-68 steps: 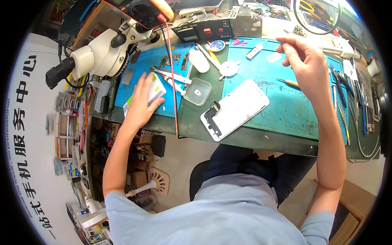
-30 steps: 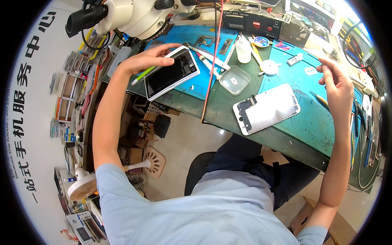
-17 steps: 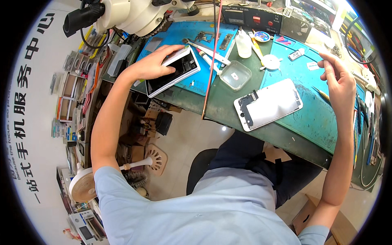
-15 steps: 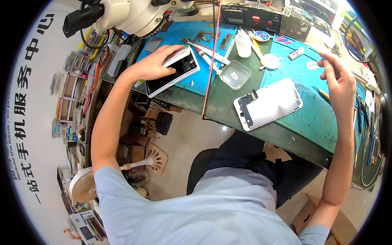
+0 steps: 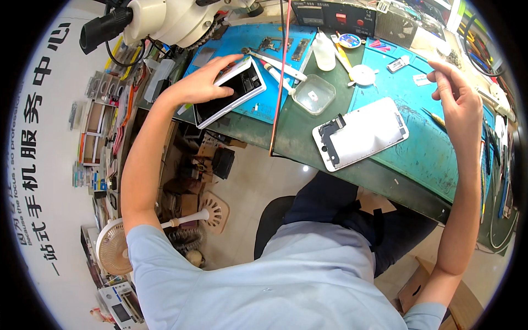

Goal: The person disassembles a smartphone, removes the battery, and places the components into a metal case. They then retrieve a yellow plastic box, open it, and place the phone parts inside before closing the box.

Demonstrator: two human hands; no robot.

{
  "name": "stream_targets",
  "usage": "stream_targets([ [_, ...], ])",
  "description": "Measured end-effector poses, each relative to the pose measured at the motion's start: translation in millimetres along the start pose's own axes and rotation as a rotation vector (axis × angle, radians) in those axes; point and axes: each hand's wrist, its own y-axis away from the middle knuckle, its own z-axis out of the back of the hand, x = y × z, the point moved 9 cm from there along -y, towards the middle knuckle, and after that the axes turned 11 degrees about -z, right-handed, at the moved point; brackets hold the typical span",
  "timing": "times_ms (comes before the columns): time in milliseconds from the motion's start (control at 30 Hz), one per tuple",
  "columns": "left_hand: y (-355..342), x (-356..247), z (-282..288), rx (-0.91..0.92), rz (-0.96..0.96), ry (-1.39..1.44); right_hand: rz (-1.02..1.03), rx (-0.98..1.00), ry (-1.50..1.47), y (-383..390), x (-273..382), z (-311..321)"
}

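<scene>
My left hand (image 5: 204, 82) grips a white-edged, opened phone housing (image 5: 234, 98) with a dark inside, at the left front of the bench. The thumb reaches over its inner side, and the fingers lie along the far edge. My right hand (image 5: 452, 91) is raised above the blue mat on the right, its thumb and fingertips pressed together. Anything between them is too small to make out. Between the hands, a white phone screen assembly (image 5: 366, 132) lies back side up near the front edge. A small clear dish (image 5: 314, 94) stands beyond it.
A white bottle (image 5: 324, 52), a round white dispenser (image 5: 363, 75) and tweezers (image 5: 434, 117) lie around the blue mat (image 5: 379, 104). A microscope (image 5: 165, 22) overhangs the left side. A red cable (image 5: 279, 88) crosses the bench middle. Hand tools crowd the right edge.
The view has shifted slightly. My left hand still grips the housing, but a white and green piece seen under its fingers no longer shows. My right hand's fingers have curled in slightly.
</scene>
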Motion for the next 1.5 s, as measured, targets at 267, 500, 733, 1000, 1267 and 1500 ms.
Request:
stream_targets([
  [267, -2.4, 6.5, 1.4, 0.006, -0.050, -0.044, 0.109, 0.031, 0.089, -9.5, -16.6, -3.1],
  [500, -0.4, 18.7, 11.9, 0.009, 0.090, 0.056, 0.178, 0.055, 0.106, -15.2, -21.8, -1.5],
  [733, 4.7, 27.8, 22.1, -0.035, 0.194, 0.144, 0.106, 0.048, 0.063, -11.7, -20.0, -2.5],
  [1000, 3.0, 10.6, 2.4, -0.031, 0.071, 0.426, 0.086, 0.042, 0.096, -7.7, -13.0, -4.2],
  [1267, -0.1, -2.7, -14.4, 0.047, -0.026, 0.099, 0.033, 0.028, 0.125, -4.8, -11.8, -5.3],
  [1500, 2.3, -15.4, -29.8, -0.050, -0.074, -0.107, 0.012, 0.029, 0.143, -3.3, -13.6, -7.2],
])
